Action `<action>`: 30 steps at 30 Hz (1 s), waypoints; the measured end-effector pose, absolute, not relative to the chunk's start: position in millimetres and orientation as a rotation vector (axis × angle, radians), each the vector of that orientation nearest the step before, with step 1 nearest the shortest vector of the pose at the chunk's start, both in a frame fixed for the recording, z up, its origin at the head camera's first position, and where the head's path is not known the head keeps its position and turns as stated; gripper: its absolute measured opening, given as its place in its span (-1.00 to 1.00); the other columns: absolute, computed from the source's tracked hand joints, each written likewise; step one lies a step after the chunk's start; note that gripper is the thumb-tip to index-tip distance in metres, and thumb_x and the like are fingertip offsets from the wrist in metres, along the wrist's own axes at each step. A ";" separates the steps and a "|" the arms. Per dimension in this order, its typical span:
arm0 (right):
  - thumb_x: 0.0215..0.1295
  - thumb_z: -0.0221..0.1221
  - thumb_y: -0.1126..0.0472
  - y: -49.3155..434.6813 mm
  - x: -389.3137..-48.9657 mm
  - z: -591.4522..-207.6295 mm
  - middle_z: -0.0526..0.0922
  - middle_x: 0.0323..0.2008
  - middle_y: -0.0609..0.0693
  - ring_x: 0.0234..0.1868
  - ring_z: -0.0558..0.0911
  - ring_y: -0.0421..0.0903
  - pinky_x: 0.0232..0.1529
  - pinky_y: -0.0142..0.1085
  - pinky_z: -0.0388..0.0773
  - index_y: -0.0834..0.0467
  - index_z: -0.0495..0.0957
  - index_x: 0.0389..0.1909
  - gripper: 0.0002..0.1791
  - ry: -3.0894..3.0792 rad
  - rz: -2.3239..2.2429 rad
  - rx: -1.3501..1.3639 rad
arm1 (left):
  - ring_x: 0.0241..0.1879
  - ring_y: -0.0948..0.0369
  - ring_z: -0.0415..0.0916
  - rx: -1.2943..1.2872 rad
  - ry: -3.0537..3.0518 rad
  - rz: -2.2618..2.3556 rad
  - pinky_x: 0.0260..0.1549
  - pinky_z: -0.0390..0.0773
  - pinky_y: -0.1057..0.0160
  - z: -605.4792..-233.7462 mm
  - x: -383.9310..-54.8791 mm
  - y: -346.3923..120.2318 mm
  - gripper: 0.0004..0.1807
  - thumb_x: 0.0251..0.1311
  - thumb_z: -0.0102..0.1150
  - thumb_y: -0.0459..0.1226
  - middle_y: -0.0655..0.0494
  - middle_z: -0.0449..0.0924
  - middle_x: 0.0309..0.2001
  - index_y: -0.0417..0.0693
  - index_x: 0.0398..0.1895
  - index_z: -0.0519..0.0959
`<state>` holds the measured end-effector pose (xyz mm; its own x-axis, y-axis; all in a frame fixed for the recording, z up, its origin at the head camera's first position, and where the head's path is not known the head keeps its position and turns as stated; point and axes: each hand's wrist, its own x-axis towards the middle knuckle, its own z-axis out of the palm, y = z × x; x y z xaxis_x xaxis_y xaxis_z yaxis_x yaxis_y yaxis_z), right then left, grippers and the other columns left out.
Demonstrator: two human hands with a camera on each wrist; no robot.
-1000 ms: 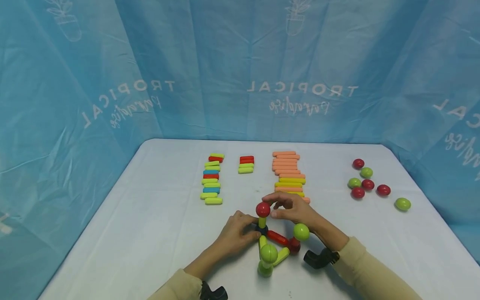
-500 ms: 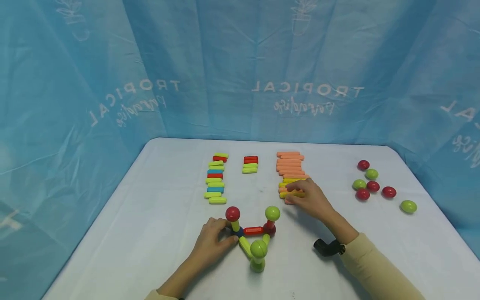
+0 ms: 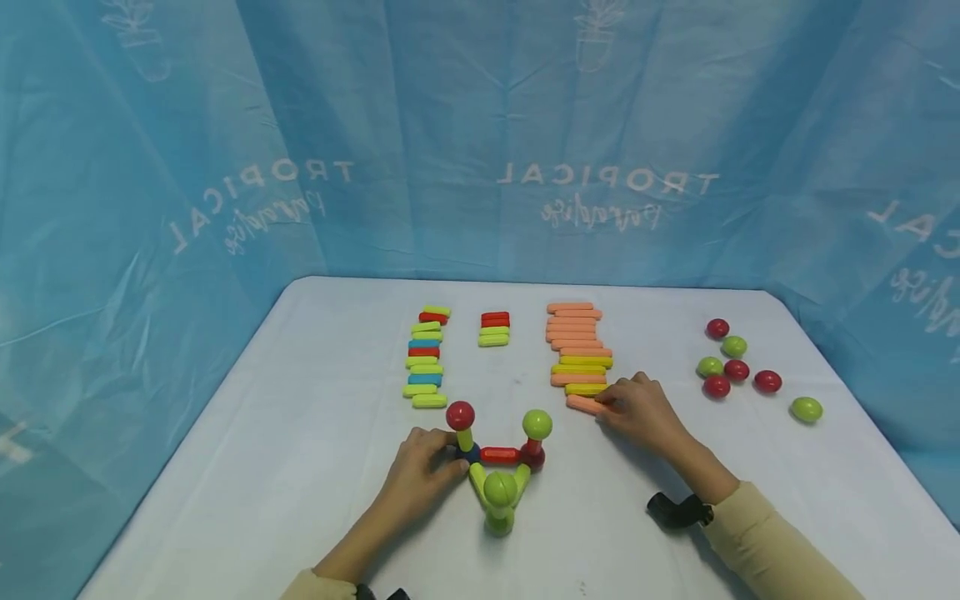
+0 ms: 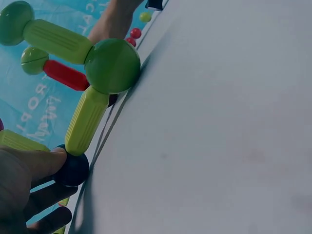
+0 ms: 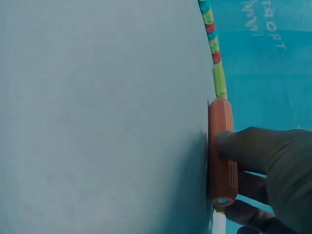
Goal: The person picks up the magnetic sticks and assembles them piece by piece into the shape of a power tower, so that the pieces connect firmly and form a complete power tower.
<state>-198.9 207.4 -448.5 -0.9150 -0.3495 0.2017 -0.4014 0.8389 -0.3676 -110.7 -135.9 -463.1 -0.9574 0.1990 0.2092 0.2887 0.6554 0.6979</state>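
My left hand [image 3: 423, 471] holds the dark blue ball [image 4: 73, 168] at one corner of a ball-and-rod model, thumb against it in the left wrist view. A red rod [image 3: 499, 455] and two lime rods join this ball to a dark red ball [image 3: 532, 456] and a green ball [image 4: 113, 66], forming a triangle. Short rods rise from the corners, topped by a red ball [image 3: 460, 415] and two green balls. At the near end of the orange and yellow row, my right hand [image 3: 643, 414] pinches an orange rod [image 5: 221, 114] between thumb and fingers.
Behind the right hand lies the row of orange and yellow rods [image 3: 573, 336]. Short lime, red and blue rods [image 3: 424, 363] form a column left of it, with a small group [image 3: 494, 330] between. Loose red and green balls [image 3: 736, 370] lie at right.
The right hand has left the model's red-topped corner, reached to the row and taken hold of the nearest orange rod. The model has moved left and turned, with the left hand at its blue ball.
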 end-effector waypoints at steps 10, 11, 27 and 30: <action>0.11 0.38 0.19 200.1 -192.4 -440.5 0.59 -0.34 -0.11 -0.27 0.41 -0.04 -0.33 -0.22 0.41 0.16 0.68 -0.11 -0.70 -2.970 1.113 0.609 | -0.16 0.19 0.32 -0.516 -2.778 -1.270 -0.20 0.34 0.12 -465.2 -132.2 -110.3 -0.67 0.15 0.29 -0.30 0.11 0.62 -0.07 -0.08 0.02 0.60; 0.13 0.36 0.18 198.7 -190.6 -438.1 0.58 -0.33 -0.10 -0.26 0.41 -0.03 -0.33 -0.22 0.42 0.14 0.68 -0.11 -0.71 -2.969 1.215 0.614 | -0.16 0.19 0.33 -0.533 -2.780 -1.276 -0.20 0.34 0.12 -465.0 -133.8 -107.7 -0.67 0.16 0.29 -0.29 0.11 0.61 -0.07 -0.08 0.02 0.60; 0.21 0.30 0.05 168.9 -182.3 -425.0 0.59 -0.27 0.08 -0.23 0.46 0.05 -0.27 -0.20 0.36 0.16 0.67 -0.10 -0.67 -2.935 2.000 0.770 | -0.15 0.18 0.35 -0.600 -2.821 -1.242 -0.19 0.36 0.13 -456.0 -144.7 -87.8 -0.73 0.13 0.29 -0.33 0.13 0.63 -0.11 -0.07 -0.06 0.62; 0.24 0.28 0.08 167.8 -182.8 -430.9 0.62 -0.31 0.12 -0.25 0.50 0.05 -0.21 -0.15 0.40 0.18 0.66 -0.10 -0.70 -2.924 2.088 0.831 | -0.16 0.18 0.35 -0.610 -2.817 -1.234 -0.20 0.37 0.14 -454.6 -145.1 -86.5 -0.74 0.13 0.29 -0.34 0.13 0.64 -0.13 -0.06 -0.08 0.63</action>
<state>-182.8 167.8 -430.9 -0.7603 -0.6255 -0.1752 -0.0375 0.3115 -0.9495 -145.1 -86.5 -454.6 -0.9244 0.3471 0.1583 0.3517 0.6146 0.7061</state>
